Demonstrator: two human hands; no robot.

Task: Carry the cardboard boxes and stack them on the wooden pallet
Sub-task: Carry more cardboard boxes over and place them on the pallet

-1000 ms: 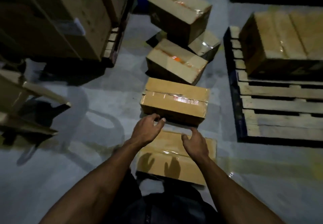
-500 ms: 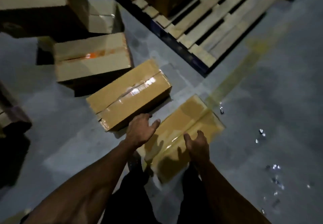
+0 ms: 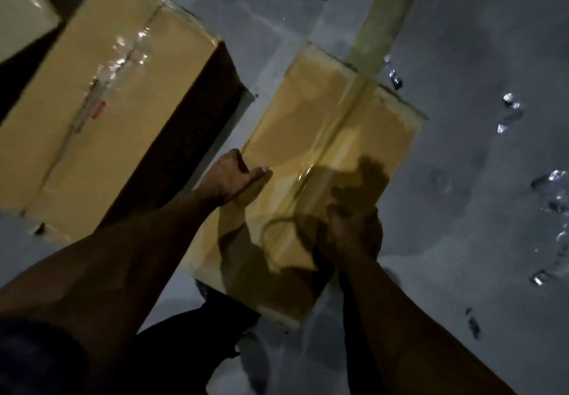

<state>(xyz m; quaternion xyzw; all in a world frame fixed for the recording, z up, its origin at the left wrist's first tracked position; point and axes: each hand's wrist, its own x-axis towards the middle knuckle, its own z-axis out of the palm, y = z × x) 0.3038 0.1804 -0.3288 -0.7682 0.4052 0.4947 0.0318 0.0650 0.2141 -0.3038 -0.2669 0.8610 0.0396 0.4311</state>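
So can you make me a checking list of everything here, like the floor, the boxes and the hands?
Surface: grey floor with a pale painted stripe.
Job's things: near taped box flat on the floor; second box beside it; pallet not in view.
Clutter: shiny scraps on the floor.
Hands: left hand at the near box's left edge, thumb on top; right hand curled on its right edge.
Cables: nothing seen.
Surroundings: dim; another pale box far left.

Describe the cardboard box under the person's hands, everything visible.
The box is flat, tan cardboard, sealed with glossy clear tape along its top seam. It lies at a slant on the grey floor, apart from the bigger box. The left hand grips its left edge; the right hand grips its right edge. Shadows cross its near half.
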